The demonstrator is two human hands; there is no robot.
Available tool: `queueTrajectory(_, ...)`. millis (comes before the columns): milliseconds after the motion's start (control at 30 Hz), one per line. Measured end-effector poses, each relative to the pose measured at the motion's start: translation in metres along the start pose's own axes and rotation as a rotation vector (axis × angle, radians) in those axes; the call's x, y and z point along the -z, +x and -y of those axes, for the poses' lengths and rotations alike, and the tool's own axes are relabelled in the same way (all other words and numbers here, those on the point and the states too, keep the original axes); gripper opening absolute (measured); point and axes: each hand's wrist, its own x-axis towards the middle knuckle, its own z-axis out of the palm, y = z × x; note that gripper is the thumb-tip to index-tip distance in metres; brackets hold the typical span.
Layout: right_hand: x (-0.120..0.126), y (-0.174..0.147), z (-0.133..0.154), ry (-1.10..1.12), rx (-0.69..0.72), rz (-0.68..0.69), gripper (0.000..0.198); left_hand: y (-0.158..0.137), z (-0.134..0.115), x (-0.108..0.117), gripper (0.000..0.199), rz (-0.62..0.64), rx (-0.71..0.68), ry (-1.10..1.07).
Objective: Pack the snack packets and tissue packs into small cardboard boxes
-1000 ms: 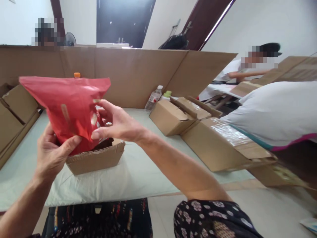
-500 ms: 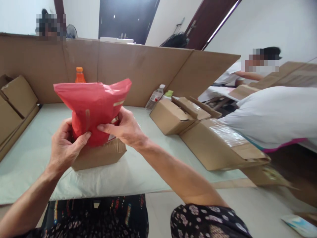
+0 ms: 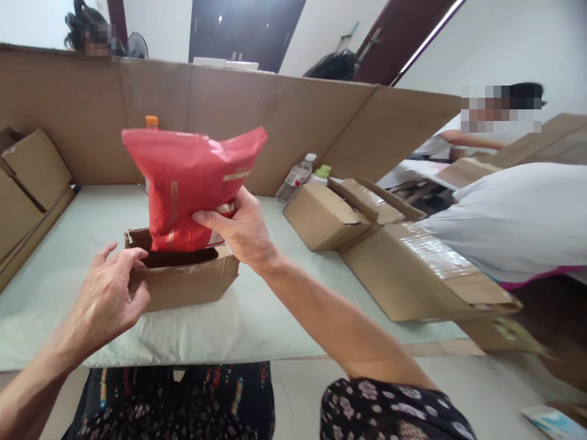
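A red plastic pouch (image 3: 188,189) is held up by my right hand (image 3: 245,229), which grips its lower right side with the thumb across the front. Below the pouch stands an open-topped cardboard box (image 3: 188,287) on a pale green cloth. The pouch's bottom hides part of the box opening. My left hand (image 3: 114,281) is off the pouch, its fingers apart and curved beside the box's left front corner. Whether those fingertips touch the cardboard I cannot tell.
A tall cardboard screen (image 3: 257,116) runs along the back. Before it are an orange-capped bottle (image 3: 151,122), a clear bottle (image 3: 296,177) and a green-capped bottle (image 3: 321,174). Cardboard boxes (image 3: 403,269) line the right, others (image 3: 41,171) the left. People sit behind the screen and at right.
My left hand has let go of the red pouch and moved down and left to the box. My right hand still holds the pouch, now slightly higher and further right, showing the box opening.
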Motion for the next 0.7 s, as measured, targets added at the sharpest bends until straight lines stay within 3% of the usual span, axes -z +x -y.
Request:
queueTrajectory(133,0.002,0.000,0.005,-0.305,-0.077,0.249,0.033,-0.004,-0.001,0.007,0.016,0.083,-0.057,0.123)
queueTrajectory(233,0.001,-0.002,0.021,-0.753,-0.125,0.448,0.023,-0.004,0.000,0.008,0.019,0.120,-0.079,0.186)
queueTrajectory(367,-0.004,-0.003,0.043,-1.315,-0.138,0.569,0.026,-0.004,0.002,0.007,0.022,0.141,-0.066,0.160)
queueTrajectory(433,-0.007,-0.003,0.043,-1.384,-0.154,0.685,0.027,-0.004,0.003,0.006,0.022,0.146,-0.050,0.148)
queueTrajectory(533,-0.010,0.000,0.028,-1.280,-0.180,0.923,0.022,-0.003,0.002,0.007,0.021,0.133,-0.076,0.140)
queueTrajectory(633,-0.013,0.003,0.007,-1.161,-0.240,1.103,0.021,0.000,-0.004,0.009,0.019,0.064,-0.180,0.138)
queueTrajectory(700,-0.016,0.004,-0.003,-1.148,-0.250,1.207,0.019,0.005,-0.008,0.010,0.027,0.052,-0.265,0.091)
